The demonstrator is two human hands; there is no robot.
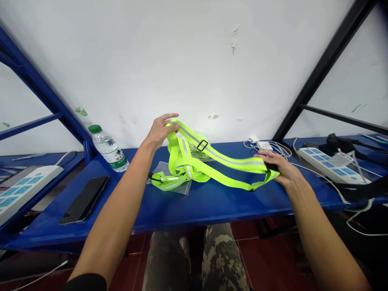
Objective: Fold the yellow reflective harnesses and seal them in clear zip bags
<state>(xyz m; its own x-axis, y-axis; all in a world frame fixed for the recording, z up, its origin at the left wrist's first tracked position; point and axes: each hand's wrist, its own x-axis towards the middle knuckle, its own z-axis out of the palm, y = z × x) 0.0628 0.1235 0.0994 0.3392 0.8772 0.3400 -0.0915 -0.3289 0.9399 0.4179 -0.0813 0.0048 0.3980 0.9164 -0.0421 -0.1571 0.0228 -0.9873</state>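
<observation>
A neon yellow reflective strap [224, 159] with grey stripes and black buckles stretches between my hands above the blue shelf. My left hand [162, 130] pinches it at its upper left end, thumb and fingers round the band. At the right end, my right hand [277, 166] is closed on the strap near a black buckle. Between the hands, the middle of the strap hangs in a tangled bundle, with a looped end at the lower left. Beneath that bundle lies a clear plastic bag [183, 188], partly hidden by the strap.
On the blue shelf [212, 208], a water bottle [110, 151] and a black phone [85, 200] are at the left. Power strips [22, 190] [330, 165] lie at both sides. White cables and a charger [264, 145] are at the back right. A white wall stands behind.
</observation>
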